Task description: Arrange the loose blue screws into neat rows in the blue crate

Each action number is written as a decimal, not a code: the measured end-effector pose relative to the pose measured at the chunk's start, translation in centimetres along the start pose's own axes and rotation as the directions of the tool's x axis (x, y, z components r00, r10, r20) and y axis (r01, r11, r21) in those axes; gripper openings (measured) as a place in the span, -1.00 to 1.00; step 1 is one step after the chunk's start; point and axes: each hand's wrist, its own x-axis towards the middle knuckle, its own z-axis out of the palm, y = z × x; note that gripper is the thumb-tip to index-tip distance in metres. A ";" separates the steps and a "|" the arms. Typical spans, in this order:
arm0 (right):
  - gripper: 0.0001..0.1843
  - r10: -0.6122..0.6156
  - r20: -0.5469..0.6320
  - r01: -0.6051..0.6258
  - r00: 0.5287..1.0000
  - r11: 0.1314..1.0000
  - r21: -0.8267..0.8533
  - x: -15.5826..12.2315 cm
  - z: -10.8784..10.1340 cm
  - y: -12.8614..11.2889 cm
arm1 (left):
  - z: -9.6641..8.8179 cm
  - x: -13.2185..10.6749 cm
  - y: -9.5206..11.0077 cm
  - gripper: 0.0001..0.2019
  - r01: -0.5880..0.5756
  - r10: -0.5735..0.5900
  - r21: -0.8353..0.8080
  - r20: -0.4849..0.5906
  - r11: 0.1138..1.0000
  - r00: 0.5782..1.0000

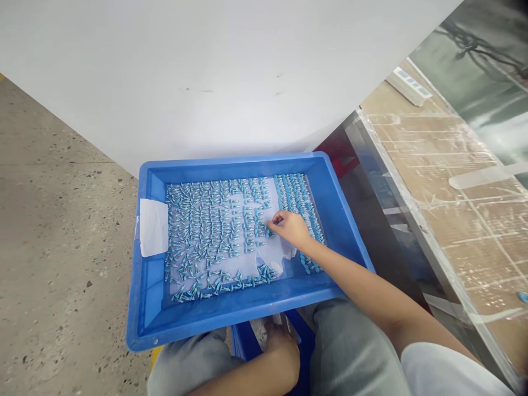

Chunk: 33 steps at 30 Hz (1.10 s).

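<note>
A blue plastic tray [247, 305] holds many small blue parts with thin metallic-looking tips [206, 220], too small to name more exactly. Most lie in rough rows on a pale sheet [247, 267] with torn edges; others are heaped along the near side. My right hand [292, 226] reaches in from the right, thumb and fingertips pinched at one of these parts beside the middle rows. Below the tray's near edge, between the knees, is my left hand [281, 344]; its fingers are mostly hidden, so their pose does not show.
A white paper label [154, 227] hangs over the tray's left wall. Behind the tray rises a white panel [231, 82]. To the right stands a plastic-wrapped brown surface [454, 181] carrying a white power strip [409, 86]. Speckled floor [61, 247] lies to the left.
</note>
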 end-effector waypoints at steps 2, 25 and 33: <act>-0.77 -0.013 0.021 0.013 1.000 1.000 0.014 0.6 0.4 -0.3 | 0.0 0.2 -0.1 -0.54 0.023 -0.022 0.025 -0.029 0.999 0.999; -0.84 0.087 -0.090 -0.102 0.992 0.979 -0.175 0.5 -0.5 3.7 | 1.9 0.8 -0.3 -0.14 -0.606 0.518 0.306 0.324 0.734 0.791; -0.80 0.062 -0.091 -0.080 0.994 0.972 -0.219 0.8 -0.9 3.8 | -0.8 0.9 -0.1 -0.14 -0.732 0.482 0.294 0.594 0.615 0.644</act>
